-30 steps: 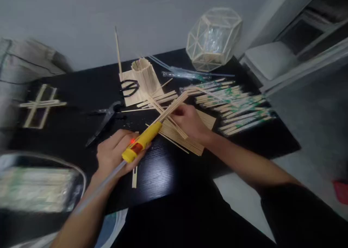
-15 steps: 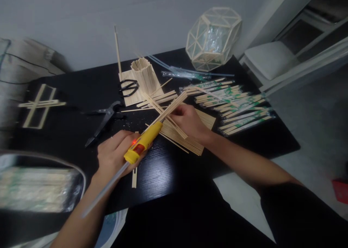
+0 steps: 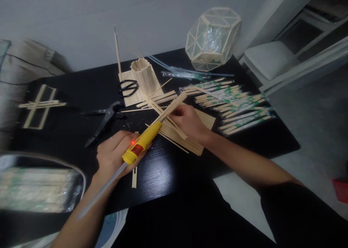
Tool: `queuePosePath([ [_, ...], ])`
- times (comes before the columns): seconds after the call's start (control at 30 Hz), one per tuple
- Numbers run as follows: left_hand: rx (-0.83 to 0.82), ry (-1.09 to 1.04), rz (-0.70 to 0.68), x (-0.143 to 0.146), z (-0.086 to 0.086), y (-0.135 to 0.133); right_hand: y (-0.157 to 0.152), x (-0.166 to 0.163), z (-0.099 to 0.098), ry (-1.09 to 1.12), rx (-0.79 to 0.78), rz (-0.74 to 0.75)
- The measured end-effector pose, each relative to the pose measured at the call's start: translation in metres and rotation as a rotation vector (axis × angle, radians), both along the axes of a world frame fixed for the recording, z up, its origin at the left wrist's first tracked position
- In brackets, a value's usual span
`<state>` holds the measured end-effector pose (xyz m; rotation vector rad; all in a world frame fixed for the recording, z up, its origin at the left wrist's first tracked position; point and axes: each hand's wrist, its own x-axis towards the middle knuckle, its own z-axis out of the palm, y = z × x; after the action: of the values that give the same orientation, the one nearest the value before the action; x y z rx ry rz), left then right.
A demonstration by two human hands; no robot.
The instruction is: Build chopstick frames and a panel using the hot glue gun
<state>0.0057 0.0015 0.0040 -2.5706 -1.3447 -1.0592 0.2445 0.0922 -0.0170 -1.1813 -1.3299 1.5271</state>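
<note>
My left grip [image 3: 115,150] wraps the yellow glue gun [image 3: 143,143]; my right grip [image 3: 189,121] pinches the crossed sticks [image 3: 174,104] over the stick mat [image 3: 190,144]. I'd brace their crossing firmly, apply glue sparingly, and press until it sets.

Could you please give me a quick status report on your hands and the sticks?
Left grip around yellow glue gun, tip at crossed sticks. Right grip holding the sticks, partly hidden behind them. Pliers near left grip, seemingly not obstructing.
</note>
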Motion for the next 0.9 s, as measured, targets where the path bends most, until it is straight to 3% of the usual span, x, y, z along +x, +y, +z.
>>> queuePosePath([
  [0.5, 0.05, -0.019, 0.03, -0.001, -0.0014, -0.0008, -0.0009, 0.0001, 0.0006, 0.016, -0.015, -0.001],
  [0.67, -0.03, -0.029, 0.055, 0.0027, -0.0043, -0.0037, -0.0019, -0.0012, -0.0016, -0.005, 0.012, -0.004],
  [0.9, -0.009, 0.01, 0.031, 0.003, -0.005, -0.0017, -0.0036, -0.0046, -0.002, -0.02, 0.017, -0.016],
])
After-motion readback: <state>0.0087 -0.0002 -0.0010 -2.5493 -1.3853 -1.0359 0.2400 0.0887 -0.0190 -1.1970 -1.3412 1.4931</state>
